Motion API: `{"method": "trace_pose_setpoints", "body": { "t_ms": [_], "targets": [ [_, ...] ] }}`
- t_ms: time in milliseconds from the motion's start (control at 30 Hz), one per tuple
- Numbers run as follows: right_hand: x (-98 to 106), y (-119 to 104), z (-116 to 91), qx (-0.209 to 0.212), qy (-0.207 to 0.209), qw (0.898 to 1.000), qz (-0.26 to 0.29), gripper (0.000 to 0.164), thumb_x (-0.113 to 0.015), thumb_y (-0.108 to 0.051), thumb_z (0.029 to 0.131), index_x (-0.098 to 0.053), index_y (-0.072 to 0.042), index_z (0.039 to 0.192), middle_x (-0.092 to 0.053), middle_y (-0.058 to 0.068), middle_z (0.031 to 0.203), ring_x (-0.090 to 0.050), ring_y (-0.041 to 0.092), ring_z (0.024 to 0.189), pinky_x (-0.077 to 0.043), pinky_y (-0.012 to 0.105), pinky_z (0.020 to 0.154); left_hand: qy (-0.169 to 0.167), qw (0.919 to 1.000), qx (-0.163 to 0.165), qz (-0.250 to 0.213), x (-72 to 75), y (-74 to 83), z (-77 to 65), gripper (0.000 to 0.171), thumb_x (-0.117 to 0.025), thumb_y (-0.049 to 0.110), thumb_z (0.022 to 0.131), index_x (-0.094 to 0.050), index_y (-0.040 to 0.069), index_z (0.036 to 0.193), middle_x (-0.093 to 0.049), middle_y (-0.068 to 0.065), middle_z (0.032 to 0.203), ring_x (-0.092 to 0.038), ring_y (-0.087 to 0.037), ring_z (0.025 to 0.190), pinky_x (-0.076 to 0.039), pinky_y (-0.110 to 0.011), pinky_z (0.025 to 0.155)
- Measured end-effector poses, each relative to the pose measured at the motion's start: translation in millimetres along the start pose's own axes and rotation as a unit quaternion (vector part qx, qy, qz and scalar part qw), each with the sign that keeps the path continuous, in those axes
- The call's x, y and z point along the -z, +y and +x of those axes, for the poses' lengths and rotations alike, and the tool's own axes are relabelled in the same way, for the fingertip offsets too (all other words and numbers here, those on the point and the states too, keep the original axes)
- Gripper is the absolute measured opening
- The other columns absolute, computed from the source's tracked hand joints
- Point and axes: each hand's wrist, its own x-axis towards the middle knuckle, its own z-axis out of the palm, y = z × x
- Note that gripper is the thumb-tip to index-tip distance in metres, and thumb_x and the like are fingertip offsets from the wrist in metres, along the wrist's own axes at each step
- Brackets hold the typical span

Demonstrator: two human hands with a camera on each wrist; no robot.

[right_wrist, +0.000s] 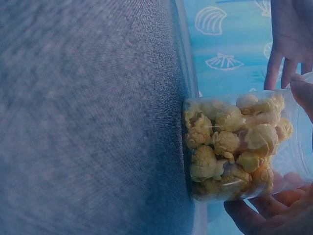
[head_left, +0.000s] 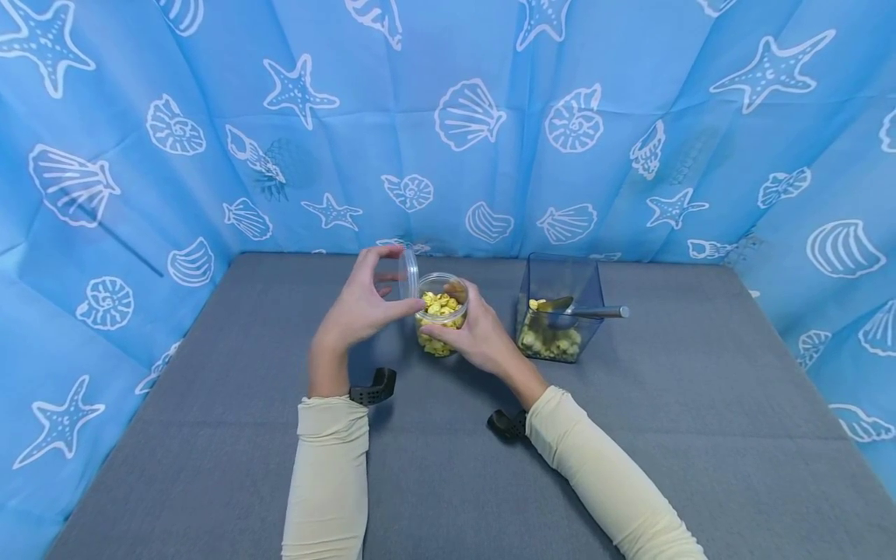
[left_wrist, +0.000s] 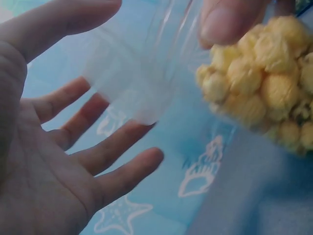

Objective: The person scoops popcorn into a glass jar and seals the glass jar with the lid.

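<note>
A clear round jar (head_left: 451, 281) of yellow popcorn (right_wrist: 234, 147) stands upright on the table, its mouth uncovered. My right hand (head_left: 481, 333) grips it near the rim, thumb in front and fingers behind. With the left hand (head_left: 357, 303) I hold a clear round lid (head_left: 409, 274) on edge, at the left side of the jar's mouth. Thumb and fingers lie on opposite edges of this lid (left_wrist: 132, 73) in the left wrist view, which blurs it. The left thumb reaches close to the jar's rim.
Right of the jar is a blue-tinted clear bin (head_left: 565, 272) with more popcorn at its bottom. A metal scoop (head_left: 595, 312) leans in it, handle sticking out to the right. Behind the grey table (head_left: 434, 482) hangs a blue curtain (head_left: 420, 140) with shells and starfish.
</note>
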Motion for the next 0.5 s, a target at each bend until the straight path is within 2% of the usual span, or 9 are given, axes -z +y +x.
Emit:
{"method": "trace_pose_setpoints", "body": {
  "t_ms": [100, 233, 367, 500],
  "targets": [
    [0.5, 0.4, -0.2, 0.003, -0.001, 1.000, 0.002, 0.098, -0.078, -0.055, 0.085, -0.025, -0.017, 0.159, -0.050, 0.006, 0.151, -0.063, 0.023, 0.108, -0.055, 0.039, 0.084, 0.008, 0.9993, -0.022, 0.028, -7.6, 2.4, 4.0, 0.081, -0.085, 0.025, 0.084, -0.041, 0.016, 0.151, -0.036, -0.011, 0.152, -0.048, -0.034, 0.134, -0.043, -0.056, 0.114],
    [1.6, 1.2, -0.6, 0.005, -0.004, 1.000, 0.002, 0.097, -0.079, -0.051, 0.086, -0.025, -0.017, 0.159, -0.050, 0.009, 0.149, -0.061, 0.025, 0.120, -0.056, 0.043, 0.091, 0.007, 0.9978, -0.039, 0.054, -16.3, 5.8, 7.6, 0.080, -0.086, 0.028, 0.082, -0.044, 0.016, 0.150, -0.040, -0.010, 0.150, -0.048, -0.031, 0.130, -0.041, -0.056, 0.113],
    [2.7, 1.4, -1.2, 0.002, -0.007, 1.000, 0.000, 0.096, -0.079, -0.049, 0.087, -0.026, -0.016, 0.159, -0.052, 0.011, 0.146, -0.059, 0.027, 0.127, -0.055, 0.047, 0.097, 0.001, 0.9970, -0.033, 0.070, -22.4, 8.2, 9.1, 0.082, -0.087, 0.030, 0.082, -0.044, 0.017, 0.151, -0.043, -0.008, 0.147, -0.046, -0.028, 0.127, -0.045, -0.055, 0.108],
    [3.2, 1.9, -1.9, -0.002, -0.010, 1.000, -0.006, 0.095, -0.079, -0.049, 0.087, -0.027, -0.016, 0.159, -0.054, 0.009, 0.145, -0.057, 0.028, 0.130, -0.052, 0.050, 0.099, -0.005, 0.9963, -0.027, 0.081, -28.1, 8.9, 10.3, 0.084, -0.087, 0.034, 0.080, -0.045, 0.020, 0.151, -0.046, -0.004, 0.150, -0.040, -0.027, 0.133, -0.045, -0.055, 0.106]
  ]
}}
